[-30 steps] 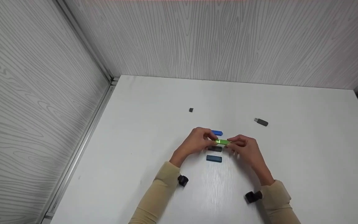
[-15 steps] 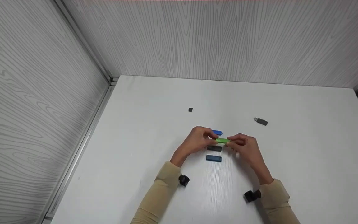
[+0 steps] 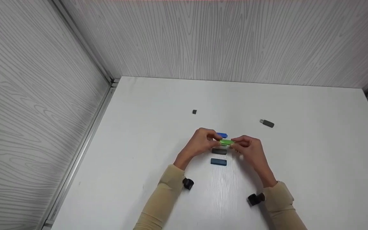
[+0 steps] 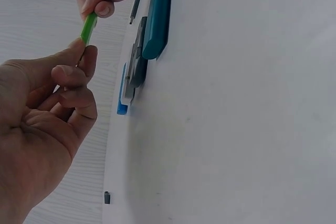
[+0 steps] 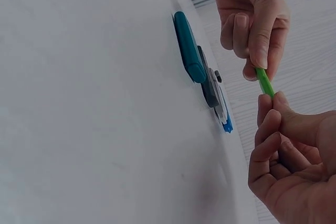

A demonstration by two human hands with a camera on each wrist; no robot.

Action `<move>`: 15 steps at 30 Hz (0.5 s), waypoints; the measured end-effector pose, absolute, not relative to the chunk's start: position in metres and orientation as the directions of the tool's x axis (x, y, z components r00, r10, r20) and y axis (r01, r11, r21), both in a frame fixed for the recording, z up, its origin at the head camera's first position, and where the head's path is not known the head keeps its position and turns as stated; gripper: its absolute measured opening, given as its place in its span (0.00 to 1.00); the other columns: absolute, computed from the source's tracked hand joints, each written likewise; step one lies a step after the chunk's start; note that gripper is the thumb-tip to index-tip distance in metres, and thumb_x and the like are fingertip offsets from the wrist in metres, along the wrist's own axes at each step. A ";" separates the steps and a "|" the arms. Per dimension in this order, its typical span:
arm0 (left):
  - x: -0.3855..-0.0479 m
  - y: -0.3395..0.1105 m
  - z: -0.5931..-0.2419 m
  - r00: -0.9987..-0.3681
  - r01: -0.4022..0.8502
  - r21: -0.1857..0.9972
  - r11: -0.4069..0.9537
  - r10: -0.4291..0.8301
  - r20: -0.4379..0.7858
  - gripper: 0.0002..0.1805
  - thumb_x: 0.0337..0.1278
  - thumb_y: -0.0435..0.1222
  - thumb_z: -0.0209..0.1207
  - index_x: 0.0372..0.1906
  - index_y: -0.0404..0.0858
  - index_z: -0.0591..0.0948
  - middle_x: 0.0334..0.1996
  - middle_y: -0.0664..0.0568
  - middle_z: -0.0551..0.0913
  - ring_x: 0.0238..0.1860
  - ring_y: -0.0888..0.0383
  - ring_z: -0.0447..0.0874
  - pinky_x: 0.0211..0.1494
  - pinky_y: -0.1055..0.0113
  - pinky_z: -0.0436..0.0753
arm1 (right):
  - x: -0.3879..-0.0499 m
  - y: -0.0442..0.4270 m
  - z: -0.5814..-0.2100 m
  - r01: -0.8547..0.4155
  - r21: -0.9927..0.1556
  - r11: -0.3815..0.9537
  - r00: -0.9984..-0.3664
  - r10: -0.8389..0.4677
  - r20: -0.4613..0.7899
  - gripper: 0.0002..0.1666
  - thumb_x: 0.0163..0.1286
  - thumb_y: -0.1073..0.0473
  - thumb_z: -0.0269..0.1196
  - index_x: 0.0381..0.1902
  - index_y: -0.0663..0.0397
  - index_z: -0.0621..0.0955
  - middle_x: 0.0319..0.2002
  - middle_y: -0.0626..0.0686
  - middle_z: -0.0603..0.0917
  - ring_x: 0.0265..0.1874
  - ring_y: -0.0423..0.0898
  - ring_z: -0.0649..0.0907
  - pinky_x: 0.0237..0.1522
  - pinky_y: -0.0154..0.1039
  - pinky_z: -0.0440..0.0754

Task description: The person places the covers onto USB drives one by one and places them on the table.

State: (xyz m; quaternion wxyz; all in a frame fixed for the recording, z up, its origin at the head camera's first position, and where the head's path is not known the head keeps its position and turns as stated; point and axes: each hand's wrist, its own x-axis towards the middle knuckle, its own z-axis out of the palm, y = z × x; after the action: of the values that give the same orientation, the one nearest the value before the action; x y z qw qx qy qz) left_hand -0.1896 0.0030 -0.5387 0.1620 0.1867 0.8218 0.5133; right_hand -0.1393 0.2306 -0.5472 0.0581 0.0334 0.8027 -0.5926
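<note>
A green USB stick (image 3: 226, 142) is held lengthwise between both hands above the table. My left hand (image 3: 201, 140) pinches its left end between thumb and fingers, and my right hand (image 3: 250, 150) pinches the right end the same way. In the left wrist view the green stick's middle (image 4: 88, 29) shows between the two sets of fingertips. Beneath the hands lies a row of sticks: a blue one (image 3: 222, 135), a dark grey one (image 3: 219, 151) and a teal one (image 3: 218, 162). A greyish-silver stick (image 5: 217, 95) between blue and dark grey is mostly covered in the head view.
A dark USB stick (image 3: 268, 123) with its metal plug bare lies at the back right of the white table (image 3: 133, 185). Farther back left is a small black piece (image 3: 194, 111). Wood-grain panels (image 3: 209, 38) stand behind and at the left.
The green stick has rolled in the fingers: a shiny patch at its left end no longer shows. It sits slightly farther from the dark grey stick, and both hands still pinch it.
</note>
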 end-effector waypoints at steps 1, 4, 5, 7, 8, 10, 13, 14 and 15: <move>-0.190 0.002 -0.538 -0.879 0.137 0.904 0.404 0.471 -0.078 0.08 0.64 0.31 0.70 0.46 0.42 0.92 0.49 0.51 0.92 0.43 0.64 0.84 0.48 0.72 0.85 | -0.140 0.229 -0.547 0.123 -0.946 0.301 -0.991 -0.013 -0.133 0.15 0.70 0.62 0.72 0.52 0.64 0.88 0.42 0.60 0.94 0.34 0.37 0.87 0.37 0.29 0.82; -0.193 0.000 -0.536 -0.877 0.133 0.901 0.414 0.472 -0.087 0.08 0.64 0.32 0.70 0.46 0.42 0.92 0.49 0.52 0.91 0.44 0.64 0.84 0.47 0.73 0.84 | -0.143 0.226 -0.546 0.132 -0.940 0.315 -0.990 -0.003 -0.140 0.14 0.71 0.62 0.72 0.51 0.63 0.88 0.41 0.59 0.94 0.33 0.38 0.86 0.37 0.29 0.82; -0.194 0.000 -0.536 -0.877 0.135 0.898 0.419 0.472 -0.088 0.09 0.65 0.32 0.70 0.47 0.42 0.92 0.49 0.52 0.91 0.43 0.63 0.84 0.46 0.73 0.83 | -0.145 0.226 -0.545 0.138 -0.938 0.317 -0.989 0.001 -0.145 0.14 0.71 0.62 0.72 0.51 0.62 0.89 0.41 0.59 0.94 0.33 0.39 0.86 0.37 0.29 0.82; -0.197 -0.001 -0.534 -0.884 0.144 0.889 0.435 0.461 -0.082 0.09 0.65 0.32 0.69 0.48 0.42 0.91 0.49 0.52 0.91 0.42 0.63 0.83 0.43 0.73 0.82 | -0.149 0.224 -0.544 0.142 -0.937 0.320 -0.989 0.000 -0.150 0.14 0.71 0.60 0.71 0.51 0.61 0.89 0.40 0.58 0.94 0.33 0.40 0.86 0.38 0.30 0.82; -0.198 -0.002 -0.534 -0.888 0.150 0.883 0.446 0.452 -0.078 0.09 0.66 0.32 0.69 0.49 0.42 0.91 0.48 0.52 0.91 0.41 0.63 0.82 0.41 0.73 0.81 | -0.151 0.223 -0.544 0.140 -0.937 0.321 -0.989 -0.003 -0.149 0.14 0.72 0.60 0.71 0.52 0.60 0.89 0.40 0.58 0.94 0.33 0.41 0.85 0.38 0.30 0.82; -0.201 -0.002 -0.533 -0.899 0.164 0.867 0.470 0.434 -0.065 0.10 0.67 0.33 0.68 0.51 0.42 0.90 0.48 0.52 0.91 0.40 0.63 0.80 0.38 0.74 0.79 | -0.157 0.222 -0.544 0.130 -0.935 0.330 -0.990 -0.011 -0.142 0.15 0.72 0.58 0.71 0.53 0.60 0.88 0.40 0.57 0.94 0.33 0.41 0.85 0.39 0.31 0.82; -0.205 -0.001 -0.533 -0.907 0.178 0.851 0.494 0.418 -0.053 0.12 0.69 0.34 0.67 0.54 0.42 0.89 0.48 0.52 0.91 0.37 0.64 0.79 0.35 0.75 0.78 | -0.164 0.220 -0.544 0.110 -0.928 0.355 -0.992 -0.012 -0.122 0.16 0.72 0.57 0.71 0.54 0.58 0.88 0.41 0.58 0.94 0.33 0.42 0.85 0.38 0.32 0.81; -0.207 -0.001 -0.533 -0.908 0.180 0.848 0.498 0.416 -0.052 0.12 0.70 0.34 0.67 0.55 0.42 0.89 0.48 0.51 0.91 0.35 0.64 0.78 0.34 0.76 0.77 | -0.166 0.220 -0.544 0.110 -0.927 0.358 -0.993 -0.007 -0.121 0.16 0.72 0.58 0.71 0.54 0.58 0.88 0.42 0.58 0.94 0.33 0.42 0.85 0.38 0.32 0.81; -0.208 -0.001 -0.533 -0.909 0.179 0.847 0.500 0.414 -0.052 0.13 0.70 0.35 0.67 0.56 0.41 0.89 0.49 0.50 0.91 0.34 0.65 0.78 0.34 0.76 0.77 | -0.167 0.219 -0.544 0.110 -0.925 0.364 -0.993 -0.008 -0.121 0.16 0.72 0.57 0.71 0.55 0.57 0.88 0.43 0.59 0.94 0.33 0.41 0.85 0.38 0.31 0.81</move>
State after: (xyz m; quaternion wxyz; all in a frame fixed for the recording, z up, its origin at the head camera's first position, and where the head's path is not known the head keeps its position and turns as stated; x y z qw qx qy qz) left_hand -0.2076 -0.0011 -0.5335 0.1251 0.1729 0.8571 0.4689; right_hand -0.1673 0.2194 -0.5442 0.0520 0.0310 0.8241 -0.5631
